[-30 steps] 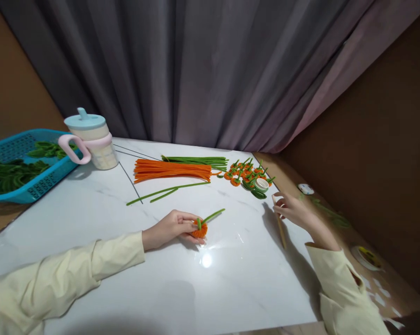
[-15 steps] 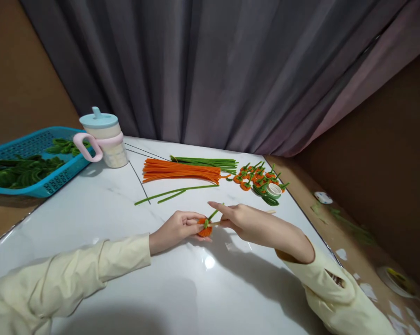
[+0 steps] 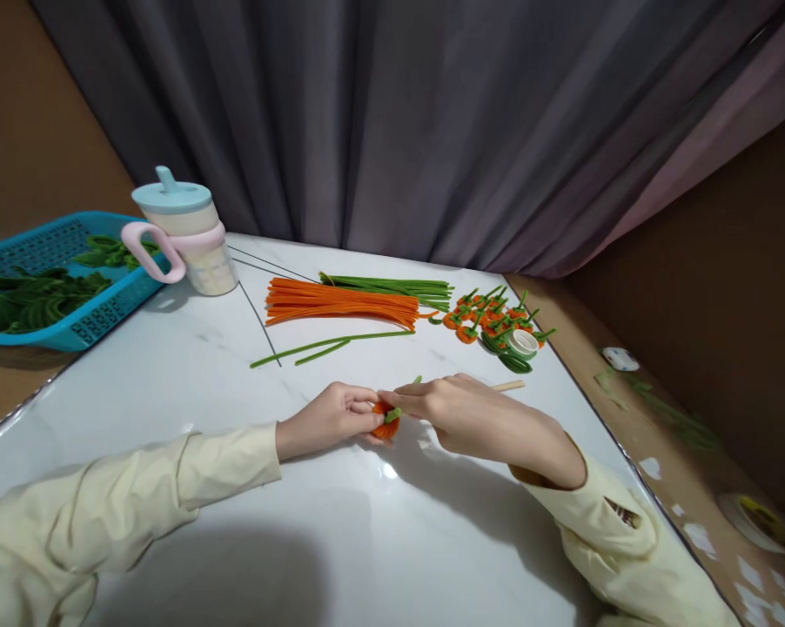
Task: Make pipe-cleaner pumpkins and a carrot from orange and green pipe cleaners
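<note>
You're looking at a white marble table [image 3: 171, 374] backing onto a grey curtain [image 3: 399, 131]. A blue basket [image 3: 72, 326] is sitting at the far left, holding green leaf pieces [image 3: 27, 300]. A cup with a pale blue lid and pink handle [image 3: 184, 231] is standing just beside it. A bundle of orange pipe cleaners [image 3: 344, 305] is lying mid-table, with a bundle of green pipe cleaners [image 3: 392, 286] touching its far side. Two loose green stems [image 3: 327, 346] are lying nearer. Finished orange pieces [image 3: 487, 315] are piling up to the right, a tape roll [image 3: 523, 342] resting among them. Paper scraps [image 3: 699, 535] are lying on the brown surface [image 3: 654, 418] at right.
</note>
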`<state>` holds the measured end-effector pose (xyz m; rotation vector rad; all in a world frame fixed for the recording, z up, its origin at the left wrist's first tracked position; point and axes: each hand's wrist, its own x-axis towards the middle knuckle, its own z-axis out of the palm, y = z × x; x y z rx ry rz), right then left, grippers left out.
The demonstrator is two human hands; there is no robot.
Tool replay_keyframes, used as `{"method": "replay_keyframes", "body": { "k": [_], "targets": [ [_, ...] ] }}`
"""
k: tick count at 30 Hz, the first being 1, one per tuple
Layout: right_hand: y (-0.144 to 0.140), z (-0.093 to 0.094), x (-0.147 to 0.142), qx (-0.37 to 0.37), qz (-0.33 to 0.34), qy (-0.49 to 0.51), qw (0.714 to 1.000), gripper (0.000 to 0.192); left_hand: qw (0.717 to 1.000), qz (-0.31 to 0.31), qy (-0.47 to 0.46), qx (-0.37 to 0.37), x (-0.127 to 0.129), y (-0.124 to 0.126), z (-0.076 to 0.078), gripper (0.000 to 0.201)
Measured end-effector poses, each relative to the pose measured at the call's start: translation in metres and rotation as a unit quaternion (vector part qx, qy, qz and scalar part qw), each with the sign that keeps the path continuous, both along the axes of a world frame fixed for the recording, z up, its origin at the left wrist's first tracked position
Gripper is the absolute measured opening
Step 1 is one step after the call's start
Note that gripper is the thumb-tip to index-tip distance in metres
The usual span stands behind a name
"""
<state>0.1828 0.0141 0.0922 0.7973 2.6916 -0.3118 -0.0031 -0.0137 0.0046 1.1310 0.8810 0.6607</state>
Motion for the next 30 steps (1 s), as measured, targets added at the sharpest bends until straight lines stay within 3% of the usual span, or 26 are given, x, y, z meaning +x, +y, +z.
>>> {"method": "replay_keyframes", "body": {
  "k": [6,13,19,25,30],
  "targets": [
    [-0.005,0.0,-0.003,0.041,0.002,0.0,0.999,0.053,0.998,-0.03,0.05,-0.018,-0.001,0.004,0.014,0.017],
    [-0.006,-0.005,-0.001,0.064,-0.014,0.029,0.997,0.059,0.993,-0.035,0.111,0.029,-0.008,0.009,0.032,0.015],
    [-0.011,-0.007,-0.002,0.107,-0.005,0.035,0.994,0.054,0.989,-0.042,0.132,0.054,-0.012,0.011,0.037,0.016],
    [-0.014,-0.008,-0.003,0.112,0.008,0.056,0.992,0.036,0.994,-0.075,0.067,-0.051,-0.016,0.018,0.043,0.018],
    [-0.015,0.001,-0.003,0.056,0.012,0.044,0.997,0.041,0.989,-0.107,0.04,-0.097,-0.02,0.022,0.04,0.016]
  ]
}}
